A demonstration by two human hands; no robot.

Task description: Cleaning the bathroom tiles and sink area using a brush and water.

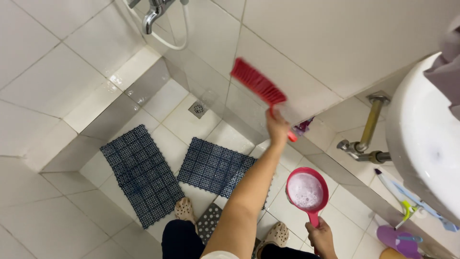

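Brush [258, 85] held by handle in left hand [277, 128], bristles against far wall tile to scrub. Right hand [320, 236] grips red scoop [307, 192] level near sink [421, 139], keeping suds in.

Only packaging I can spot: a slim white bottle [389, 184] with a dark purple cap, lying tilted on the floor right under the sink [421, 139]. Left of the sink, low against the wall, there's a small pink-purple packet [303, 126], too hidden to tell more.
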